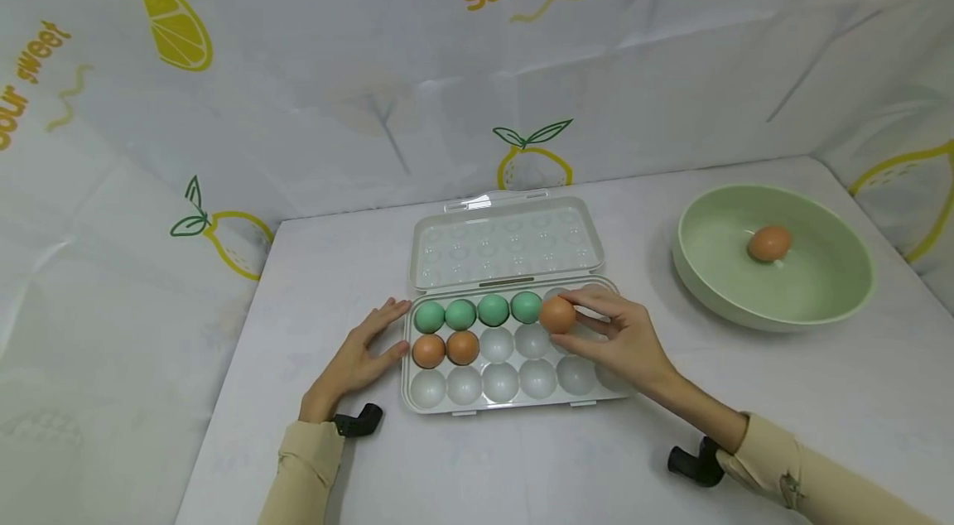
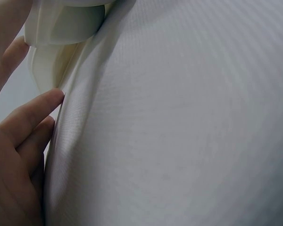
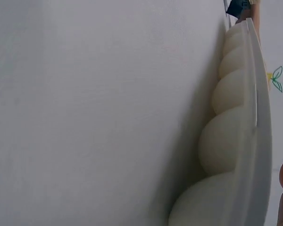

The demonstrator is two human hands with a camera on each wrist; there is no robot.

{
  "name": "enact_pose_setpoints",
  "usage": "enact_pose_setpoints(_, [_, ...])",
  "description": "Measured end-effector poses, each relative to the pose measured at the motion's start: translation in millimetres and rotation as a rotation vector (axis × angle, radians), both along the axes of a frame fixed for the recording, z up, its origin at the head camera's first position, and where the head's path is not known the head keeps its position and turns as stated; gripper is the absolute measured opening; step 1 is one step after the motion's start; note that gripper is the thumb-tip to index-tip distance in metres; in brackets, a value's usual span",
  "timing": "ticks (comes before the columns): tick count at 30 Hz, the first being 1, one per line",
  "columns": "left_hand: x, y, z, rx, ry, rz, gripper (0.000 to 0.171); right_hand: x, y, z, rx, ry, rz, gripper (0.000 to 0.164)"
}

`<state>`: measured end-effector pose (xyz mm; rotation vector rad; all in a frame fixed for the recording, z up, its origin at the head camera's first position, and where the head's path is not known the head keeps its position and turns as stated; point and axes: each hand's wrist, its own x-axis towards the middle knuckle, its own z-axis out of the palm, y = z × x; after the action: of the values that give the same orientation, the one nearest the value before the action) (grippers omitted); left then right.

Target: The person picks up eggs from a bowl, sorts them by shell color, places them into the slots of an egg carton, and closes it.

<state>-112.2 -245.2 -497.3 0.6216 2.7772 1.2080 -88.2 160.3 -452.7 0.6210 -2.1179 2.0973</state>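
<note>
My right hand (image 1: 626, 339) pinches a brown egg (image 1: 557, 315) between thumb and fingers, over the back row of a white egg tray (image 1: 522, 402). Left of that egg, several green eggs (image 1: 493, 310) fill back-row cups. Two brown eggs (image 1: 445, 349) sit at the left of the middle row. My left hand (image 1: 361, 355) rests its extended fingers against the tray's left end. In the left wrist view, those fingers (image 2: 35, 113) lie beside the tray's end (image 2: 63, 26). The right wrist view shows the rounded undersides of the tray's cups (image 3: 224, 141).
The tray's clear lid (image 1: 507, 243) lies folded back behind it. To the right stands a green bowl (image 1: 775, 297) with one brown egg (image 1: 770, 243) inside. A cloth with lemon prints (image 1: 447, 94) hangs behind the white table (image 1: 462, 475).
</note>
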Motion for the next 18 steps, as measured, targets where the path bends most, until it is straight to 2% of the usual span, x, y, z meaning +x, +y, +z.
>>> enact_pose_setpoints(8, [0.6, 0.9, 1.8, 0.002, -0.007, 0.002, 0.061, -0.7, -28.4, -6.9, -0.049, 0.028, 0.031, 0.056])
enact_pose_setpoints(14, [-0.1, 0.6, 0.8, 0.007, -0.004, 0.0, 0.062, -0.3, -45.1, -10.7, -0.05, 0.038, 0.051, 0.057])
enact_pose_setpoints(18, [-0.5, 0.0, 0.3, 0.008, -0.006, 0.001, 0.062, 0.3, -55.7, -12.3, -0.012, 0.034, 0.059, 0.052])
